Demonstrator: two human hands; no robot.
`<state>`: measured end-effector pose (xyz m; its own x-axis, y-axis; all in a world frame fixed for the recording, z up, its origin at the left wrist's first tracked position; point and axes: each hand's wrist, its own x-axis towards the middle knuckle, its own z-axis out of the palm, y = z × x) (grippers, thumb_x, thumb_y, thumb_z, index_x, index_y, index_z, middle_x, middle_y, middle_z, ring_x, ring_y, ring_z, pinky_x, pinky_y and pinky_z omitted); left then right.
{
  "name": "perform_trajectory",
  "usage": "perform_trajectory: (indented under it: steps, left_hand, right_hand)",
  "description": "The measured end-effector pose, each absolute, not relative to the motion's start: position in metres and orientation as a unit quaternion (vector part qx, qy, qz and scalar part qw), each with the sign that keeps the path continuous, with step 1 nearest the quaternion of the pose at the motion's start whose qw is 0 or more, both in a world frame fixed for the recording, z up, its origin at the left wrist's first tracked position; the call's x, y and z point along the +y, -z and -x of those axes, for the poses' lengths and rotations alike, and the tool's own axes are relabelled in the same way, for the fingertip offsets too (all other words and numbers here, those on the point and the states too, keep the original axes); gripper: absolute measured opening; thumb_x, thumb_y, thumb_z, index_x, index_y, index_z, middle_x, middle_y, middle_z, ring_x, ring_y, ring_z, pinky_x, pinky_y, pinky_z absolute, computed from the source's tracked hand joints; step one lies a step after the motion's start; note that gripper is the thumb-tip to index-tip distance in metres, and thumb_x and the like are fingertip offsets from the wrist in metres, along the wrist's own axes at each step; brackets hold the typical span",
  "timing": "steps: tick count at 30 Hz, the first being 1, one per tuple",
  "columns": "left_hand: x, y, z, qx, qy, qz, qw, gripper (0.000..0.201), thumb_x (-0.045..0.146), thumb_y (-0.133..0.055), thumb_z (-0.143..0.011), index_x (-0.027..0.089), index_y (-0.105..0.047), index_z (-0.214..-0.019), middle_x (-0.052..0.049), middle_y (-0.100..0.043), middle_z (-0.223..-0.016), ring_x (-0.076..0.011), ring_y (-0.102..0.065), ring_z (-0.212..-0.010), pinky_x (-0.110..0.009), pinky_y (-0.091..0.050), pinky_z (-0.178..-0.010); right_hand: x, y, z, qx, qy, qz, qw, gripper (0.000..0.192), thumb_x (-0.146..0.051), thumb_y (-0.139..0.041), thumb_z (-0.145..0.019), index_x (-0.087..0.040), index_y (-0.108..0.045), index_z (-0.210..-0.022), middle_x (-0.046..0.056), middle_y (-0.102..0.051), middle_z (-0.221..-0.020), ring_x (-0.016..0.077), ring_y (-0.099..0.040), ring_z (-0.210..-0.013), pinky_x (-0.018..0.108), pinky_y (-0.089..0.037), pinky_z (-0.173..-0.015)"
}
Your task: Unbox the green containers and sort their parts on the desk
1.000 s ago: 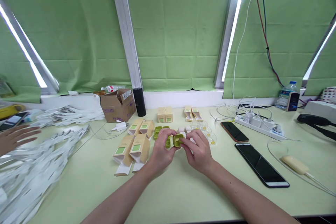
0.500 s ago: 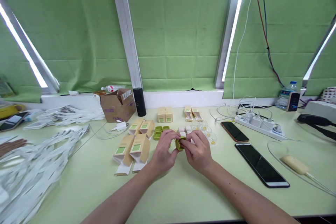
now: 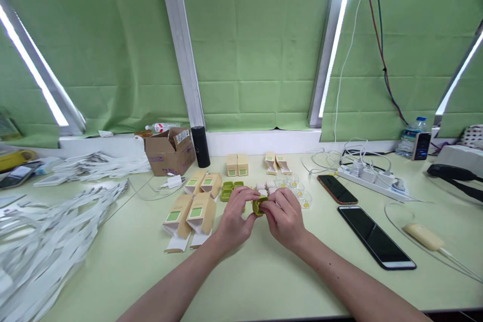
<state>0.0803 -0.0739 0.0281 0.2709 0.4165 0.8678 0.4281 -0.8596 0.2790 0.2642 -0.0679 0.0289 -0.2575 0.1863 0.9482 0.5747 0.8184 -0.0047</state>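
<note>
Between my two hands is a small olive-green case (image 3: 259, 205) with its inside facing me. My left hand (image 3: 238, 214) pinches its left side between thumb and fingers. The fingertips of my right hand (image 3: 285, 214) are closed on its right side and reach to its opening. Several matching green cases (image 3: 227, 190) lie just beyond my left hand. Behind my right hand are small whitish pieces (image 3: 261, 187) and clear plastic cups (image 3: 300, 190) with yellow bits inside. Open kraft cartons (image 3: 201, 206) with green labels rest to the left of my left hand.
At the back stand closed kraft boxes (image 3: 237, 165), a brown cardboard box (image 3: 169, 153) and a black cylinder (image 3: 200, 147). Phones (image 3: 377, 236) and a power strip (image 3: 373, 181) with cables lie on the right. White strips (image 3: 64, 241) are heaped on the left.
Another person's hand at the left edge has gone out of view. The green case has tilted slightly in my fingers; my hands are almost still.
</note>
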Motion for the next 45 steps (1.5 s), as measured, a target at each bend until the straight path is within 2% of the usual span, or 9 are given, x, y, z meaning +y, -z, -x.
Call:
perform_trajectory:
  steps: [34, 45]
  left_hand:
    - [-0.0741, -0.0295, -0.0804, -0.298, 0.553, 0.778, -0.020, 0.040, 0.001, -0.071, -0.082, 0.023, -0.062, -0.115, -0.008, -0.073, -0.115, -0.0266, -0.061, -0.116, -0.047, -0.055, -0.097]
    - [-0.0698, -0.0311, -0.0733, -0.347, 0.569, 0.744, -0.044, 0.038, 0.005, -0.072, -0.081, 0.024, -0.064, -0.114, -0.007, -0.070, -0.114, -0.0265, -0.063, -0.115, -0.045, -0.055, -0.096]
  right_hand:
    - [-0.0716, -0.0322, -0.2658, -0.767, 0.233, 0.215, 0.558, 0.020, -0.004, -0.059, -0.094, -0.021, -0.066, -0.085, 0.004, -0.057, -0.073, 0.0199, -0.048, -0.074, 0.035, -0.039, -0.067]
    - [-0.0743, -0.0311, -0.2645, -0.751, 0.231, 0.202, 0.584, 0.020, -0.002, -0.064, -0.091, -0.021, -0.068, -0.092, 0.003, -0.057, -0.072, 0.0198, -0.049, -0.074, 0.035, -0.040, -0.066]
